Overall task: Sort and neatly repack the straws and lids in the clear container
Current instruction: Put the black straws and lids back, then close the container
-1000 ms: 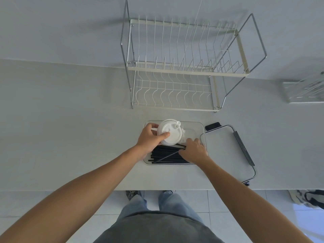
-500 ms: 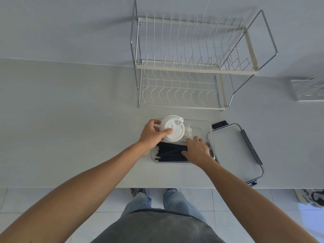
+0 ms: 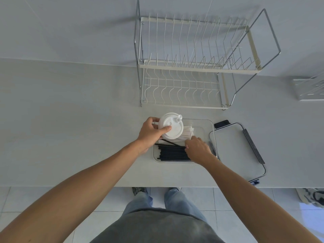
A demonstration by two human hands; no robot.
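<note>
Lids (image 3: 171, 126) gripped stacked in left hand (image 3: 151, 132) may topple onto black straws (image 3: 172, 152) while right hand (image 3: 198, 149), fingers curled, pinches a stray one.

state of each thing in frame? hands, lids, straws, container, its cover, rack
left hand: grips the white lids
white lids: stacked, held over the container's far-left end
right hand: on the black straws, grasp unclear
black straws: bundled lengthwise, one lying askew on top
clear container: open, on counter
container cover: off, lying flat beside container
dish rack: upright
</note>
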